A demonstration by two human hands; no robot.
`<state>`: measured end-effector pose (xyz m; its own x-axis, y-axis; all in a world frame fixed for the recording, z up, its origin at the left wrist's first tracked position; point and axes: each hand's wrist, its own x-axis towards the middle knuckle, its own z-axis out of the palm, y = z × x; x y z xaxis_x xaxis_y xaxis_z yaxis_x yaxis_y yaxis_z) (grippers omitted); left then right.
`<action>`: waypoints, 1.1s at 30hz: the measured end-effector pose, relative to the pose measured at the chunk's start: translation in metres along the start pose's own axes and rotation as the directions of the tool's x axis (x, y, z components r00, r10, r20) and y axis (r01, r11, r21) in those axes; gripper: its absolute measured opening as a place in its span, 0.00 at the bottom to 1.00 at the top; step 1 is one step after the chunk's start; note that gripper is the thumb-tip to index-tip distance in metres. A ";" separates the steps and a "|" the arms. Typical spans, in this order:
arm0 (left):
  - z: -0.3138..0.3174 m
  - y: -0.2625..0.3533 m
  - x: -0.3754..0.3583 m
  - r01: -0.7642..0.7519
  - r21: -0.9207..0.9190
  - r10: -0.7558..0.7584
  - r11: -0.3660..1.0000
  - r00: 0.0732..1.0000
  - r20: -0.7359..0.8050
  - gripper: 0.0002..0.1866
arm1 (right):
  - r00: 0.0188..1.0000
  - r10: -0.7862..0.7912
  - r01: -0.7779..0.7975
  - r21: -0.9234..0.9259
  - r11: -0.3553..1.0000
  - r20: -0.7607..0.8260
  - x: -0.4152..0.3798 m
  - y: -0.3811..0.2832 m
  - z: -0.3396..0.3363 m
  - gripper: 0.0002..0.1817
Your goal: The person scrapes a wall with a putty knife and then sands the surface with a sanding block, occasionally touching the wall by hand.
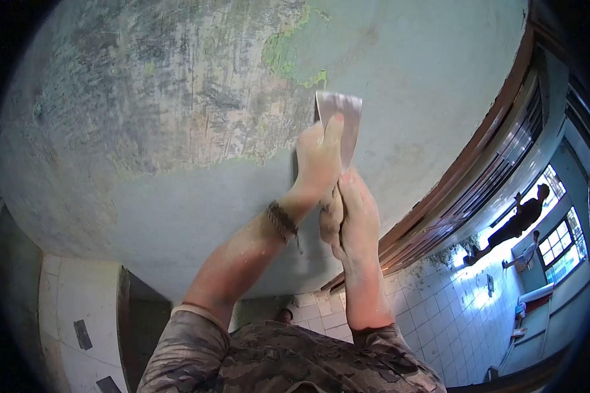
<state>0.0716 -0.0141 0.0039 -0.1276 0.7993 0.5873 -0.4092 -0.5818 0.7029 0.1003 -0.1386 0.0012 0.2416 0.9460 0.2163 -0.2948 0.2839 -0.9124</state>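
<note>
A scraper with a wide metal blade (352, 121) is held against the painted wall (413, 111), its broad edge toward the top of the view. My left hand (319, 157) is closed on the blade's left side, one finger pressed flat along the metal. Below it, my right hand (355, 219) wraps round the lower end of the scraper; the handle is mostly hidden by the fingers. Just left of the blade lies a stripped, grey-streaked patch (196, 85) with ragged paint edges. Bits of bright green paint (288, 56) show above the blade.
A barred window with a brown frame (462, 167) curves along the right. Beyond it, two people, one in dark clothes (521, 216), are on the white-tiled floor (452, 314). A pale tiled ledge (88, 308) with dark flat pieces stands at lower left.
</note>
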 end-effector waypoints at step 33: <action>0.015 0.038 0.048 -0.119 -0.020 0.120 0.993 0.990 0.067 0.28 | 0.993 -0.112 0.110 -0.049 0.993 -0.035 0.019 -0.033 0.033 0.17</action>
<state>0.0636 0.0003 0.0649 -0.1155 0.7116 0.6930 -0.4091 -0.6699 0.6196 0.0844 -0.1247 0.0470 0.3058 0.9020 0.3048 -0.2206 0.3786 -0.8989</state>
